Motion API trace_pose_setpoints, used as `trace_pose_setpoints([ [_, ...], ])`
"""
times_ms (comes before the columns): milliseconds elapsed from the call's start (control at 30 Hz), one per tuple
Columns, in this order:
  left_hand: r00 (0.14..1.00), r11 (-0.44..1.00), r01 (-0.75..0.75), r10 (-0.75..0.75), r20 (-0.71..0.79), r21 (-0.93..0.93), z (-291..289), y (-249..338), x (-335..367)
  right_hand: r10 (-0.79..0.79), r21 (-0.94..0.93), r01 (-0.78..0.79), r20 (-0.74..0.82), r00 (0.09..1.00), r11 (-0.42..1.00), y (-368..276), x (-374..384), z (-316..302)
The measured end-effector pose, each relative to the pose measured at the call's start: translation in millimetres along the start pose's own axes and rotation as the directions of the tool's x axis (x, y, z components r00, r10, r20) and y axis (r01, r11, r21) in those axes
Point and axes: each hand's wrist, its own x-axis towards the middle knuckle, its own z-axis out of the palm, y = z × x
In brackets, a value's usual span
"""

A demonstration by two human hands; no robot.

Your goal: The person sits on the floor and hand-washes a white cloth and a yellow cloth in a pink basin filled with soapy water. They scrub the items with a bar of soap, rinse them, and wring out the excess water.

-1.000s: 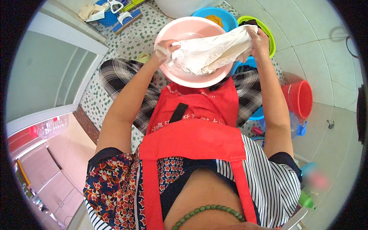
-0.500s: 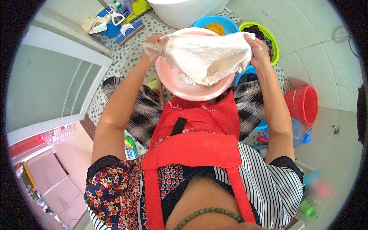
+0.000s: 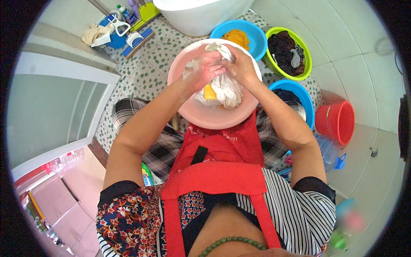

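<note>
A white cloth (image 3: 227,91) lies bunched in the pink basin (image 3: 205,116) between my knees, and one end of it rises to my hands. My right hand (image 3: 242,66) is closed round that raised end. Beside it, my left hand (image 3: 204,69) shows its palm, wet with suds, its fingers stretched toward the right hand and slightly blurred. A yellow bar of soap (image 3: 209,92) rests on the bunched cloth just below my left hand. The far part of the basin is partly hidden by my hands.
Beyond the basin stand a blue basin (image 3: 259,43) with yellow cloth and a lime-green basin (image 3: 306,70) with dark clothes. Another blue basin (image 3: 309,107) and a red bucket (image 3: 340,122) are at the right. A scrub brush (image 3: 138,43) lies far left, near a glazed door (image 3: 51,109).
The white cloth, spread between both hands before, is now bunched down in the basin. My hands have come together over it, the left one off the cloth's edge. The soap has come into view.
</note>
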Motion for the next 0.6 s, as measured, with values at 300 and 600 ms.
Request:
trace_pose_setpoints([
  [300,0.987,0.839,-0.145,0.162,0.014,0.524,-38.2,5.8,-14.5,0.279,0.774,-0.389,0.281,0.918,0.499,-23.3,-9.5,-20.9],
  [600,0.991,0.911,0.121,-0.135,0.008,0.395,-8.1,3.6,-22.7,0.460,0.939,-0.169,0.014,0.888,0.300,-11.3,-6.6,-49.8],
])
